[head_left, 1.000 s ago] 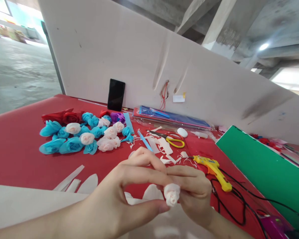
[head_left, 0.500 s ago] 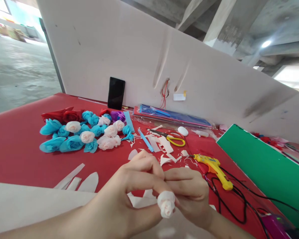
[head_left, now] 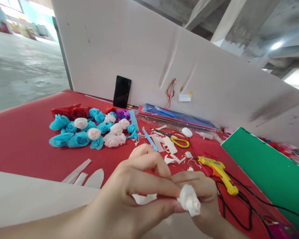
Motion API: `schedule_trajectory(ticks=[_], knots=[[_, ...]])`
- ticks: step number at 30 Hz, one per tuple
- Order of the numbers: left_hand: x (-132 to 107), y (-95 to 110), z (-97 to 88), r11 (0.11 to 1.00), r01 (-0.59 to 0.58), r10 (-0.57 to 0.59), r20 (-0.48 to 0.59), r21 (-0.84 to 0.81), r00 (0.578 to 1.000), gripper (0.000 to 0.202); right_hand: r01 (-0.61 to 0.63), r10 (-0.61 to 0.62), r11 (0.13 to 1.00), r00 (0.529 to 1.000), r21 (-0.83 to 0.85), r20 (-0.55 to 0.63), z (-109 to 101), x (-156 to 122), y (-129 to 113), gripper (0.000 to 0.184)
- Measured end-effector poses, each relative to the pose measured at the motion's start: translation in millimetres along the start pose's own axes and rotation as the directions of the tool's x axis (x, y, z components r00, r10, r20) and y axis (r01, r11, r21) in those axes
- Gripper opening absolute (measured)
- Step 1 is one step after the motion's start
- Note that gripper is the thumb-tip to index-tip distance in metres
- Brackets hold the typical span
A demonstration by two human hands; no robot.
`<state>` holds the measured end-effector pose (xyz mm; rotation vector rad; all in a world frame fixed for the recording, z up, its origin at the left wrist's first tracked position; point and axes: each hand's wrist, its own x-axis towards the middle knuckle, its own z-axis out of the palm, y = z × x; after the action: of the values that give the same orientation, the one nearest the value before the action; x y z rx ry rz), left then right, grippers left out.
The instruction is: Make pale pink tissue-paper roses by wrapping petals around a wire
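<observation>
A small white paper rose point(head_left: 189, 200) with a pinkish centre points toward me, low in the view. My left hand point(head_left: 137, 189) pinches its side between thumb and index finger. My right hand point(head_left: 201, 189) is closed behind the flower, against its base; the flower hides most of those fingertips. Left of my wrist lie loose white paper petals point(head_left: 94, 179) on the red table point(head_left: 22, 139). White paper scraps point(head_left: 168, 146) and scissors with yellow and red handles point(head_left: 179, 142) lie beyond my hands.
Finished blue, white, red and purple paper flowers point(head_left: 81, 139) cluster at left. A yellow glue gun point(head_left: 220, 171) with black cords lies at right, beside a green board point(head_left: 266, 172). A black phone point(head_left: 122, 92) leans on the white partition point(head_left: 129, 46). White sheet point(head_left: 35, 199) lies front left.
Both hands and the rose have shifted right in the view, and the rose has turned to tilt rightward. The whole scene has also slid slightly right as the camera moved.
</observation>
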<state>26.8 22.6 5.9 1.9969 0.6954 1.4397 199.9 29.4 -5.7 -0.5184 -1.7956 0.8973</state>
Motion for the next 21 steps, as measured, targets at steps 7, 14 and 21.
schedule_trajectory(ticks=[7, 14, 21], knots=[[9.1, 8.6, -4.0, 0.984, 0.173, -0.168, 0.095, -0.050, 0.981, 0.032, -0.179, 0.164, 0.970, 0.981, 0.167, 0.099, 4.2, 0.4, -6.4, 0.023], [6.5, 0.6, 0.2, 0.834, 0.408, -0.358, 0.198, -0.372, 0.912, 0.019, -0.417, 0.387, 0.812, 0.908, 0.407, 0.160, 4.0, -4.4, 6.0, 0.018], [12.0, -5.1, -0.7, 0.635, 0.562, -0.436, 0.354, -0.531, 0.827, 0.016, -0.518, 0.496, 0.673, 0.846, 0.528, 0.197, 3.1, -5.6, 11.2, 0.016]])
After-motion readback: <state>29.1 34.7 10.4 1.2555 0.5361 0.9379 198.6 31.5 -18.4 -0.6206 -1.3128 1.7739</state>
